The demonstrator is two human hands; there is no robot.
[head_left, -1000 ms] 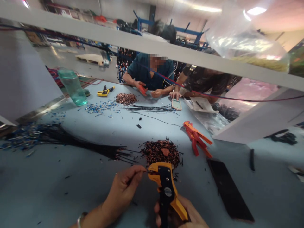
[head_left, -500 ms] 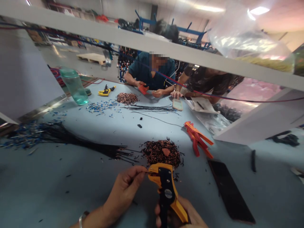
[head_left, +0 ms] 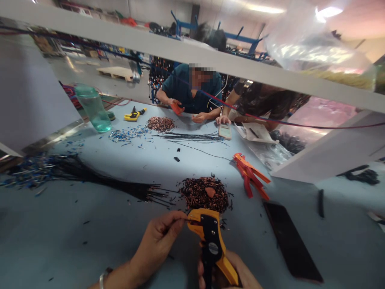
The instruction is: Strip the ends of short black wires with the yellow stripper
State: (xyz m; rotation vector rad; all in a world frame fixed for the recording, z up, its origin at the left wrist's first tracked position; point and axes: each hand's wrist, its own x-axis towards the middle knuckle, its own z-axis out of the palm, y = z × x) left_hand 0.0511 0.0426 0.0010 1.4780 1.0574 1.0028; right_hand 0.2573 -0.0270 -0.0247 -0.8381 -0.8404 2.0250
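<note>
My right hand (head_left: pixel 239 267) is wrapped round the handles of a yellow and black wire stripper (head_left: pixel 210 224), its head tilted up and its jaws facing left. At those jaws, my left hand (head_left: pixel 162 237) is closed in a pinch on a thin dark wire (head_left: pixel 187 219). Only a tiny length of that wire shows between fingertips and jaws; the rest is hidden. Just beyond the stripper lies a heap of short black and copper-coloured pieces (head_left: pixel 198 192) with an orange scrap on top. A bundle of black wires (head_left: pixel 114 182) with blue ends lies to the left.
Red-orange strippers (head_left: pixel 249 174) and a black phone (head_left: pixel 291 241) lie on the right. Farther back are a green bottle (head_left: pixel 93 108), another yellow stripper (head_left: pixel 135 114) and a second copper heap (head_left: pixel 161 123). Two people work across the table, under a white crossbar (head_left: pixel 168 44).
The wire stripper has dipped very slightly, and its jaws look closer together. My left hand has hardly moved. Across the table, a person's hand with an orange-red object has shifted left.
</note>
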